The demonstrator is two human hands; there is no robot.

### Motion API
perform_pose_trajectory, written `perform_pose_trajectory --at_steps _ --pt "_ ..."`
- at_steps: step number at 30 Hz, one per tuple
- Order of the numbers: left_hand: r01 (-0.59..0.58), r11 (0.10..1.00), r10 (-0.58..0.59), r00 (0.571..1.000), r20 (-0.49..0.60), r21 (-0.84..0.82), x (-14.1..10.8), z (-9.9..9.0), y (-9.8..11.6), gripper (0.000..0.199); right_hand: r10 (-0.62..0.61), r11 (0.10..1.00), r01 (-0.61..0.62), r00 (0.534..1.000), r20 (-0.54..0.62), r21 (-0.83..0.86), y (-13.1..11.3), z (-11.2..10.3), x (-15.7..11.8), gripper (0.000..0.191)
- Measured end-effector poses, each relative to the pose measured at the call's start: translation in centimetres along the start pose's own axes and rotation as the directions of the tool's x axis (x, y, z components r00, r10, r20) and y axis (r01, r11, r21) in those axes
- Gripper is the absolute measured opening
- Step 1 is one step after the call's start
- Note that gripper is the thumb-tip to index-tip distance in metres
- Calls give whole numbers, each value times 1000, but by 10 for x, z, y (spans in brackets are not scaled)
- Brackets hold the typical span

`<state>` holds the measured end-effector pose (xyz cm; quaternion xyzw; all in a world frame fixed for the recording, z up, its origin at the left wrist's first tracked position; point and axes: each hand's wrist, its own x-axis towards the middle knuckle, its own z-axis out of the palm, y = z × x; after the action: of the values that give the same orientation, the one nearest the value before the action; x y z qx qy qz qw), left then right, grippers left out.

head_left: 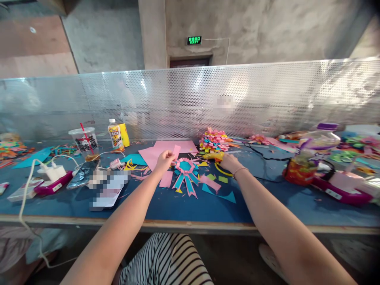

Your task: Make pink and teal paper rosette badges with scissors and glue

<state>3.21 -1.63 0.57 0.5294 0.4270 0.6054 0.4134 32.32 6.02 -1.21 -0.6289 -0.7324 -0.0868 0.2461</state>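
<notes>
wall: bare concrete (252, 35); one exit sign (194, 40), one blue table (172, 208).
left strip (55, 185): a leg catching the white cable (21, 209) could drag it; one.
cup (84, 142): a nudge could tip it onto paper; one.
left hand (166, 160): pinched on pink slip (176, 151), apart from the other; too firm a pinch could crease it; one slip.
rosette (186, 168): on table between hands; a dragging wrist could bend its tails; one.
right hand (230, 163): at yellow tool (213, 156), grip unclear; one tool.
jug (317, 146): a snagged cord (258, 153) could jolt it; one.
right strip (338, 193): a jug spill could wet it; one.
</notes>
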Motion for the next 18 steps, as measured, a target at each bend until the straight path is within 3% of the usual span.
perform_pose_trajectory --at_steps 6,9,14,18 --pt "-54 984 50 998 29 171 2 -2 -8 18 -9 985 35 988 -155 166 -32 -26 -6 31" --pt "-108 956 91 993 76 273 2 -2 -12 16 -84 955 157 957 -279 252 -60 -35 -15 35" --pt "-212 902 174 976 132 376 0 -2 -12 16 -194 966 248 877 -438 68 -88 -33 -28 33" --pt "-213 905 184 976 113 369 0 -3 -12 16 -223 972 233 873 -433 -31 -89 -31 -28 23"
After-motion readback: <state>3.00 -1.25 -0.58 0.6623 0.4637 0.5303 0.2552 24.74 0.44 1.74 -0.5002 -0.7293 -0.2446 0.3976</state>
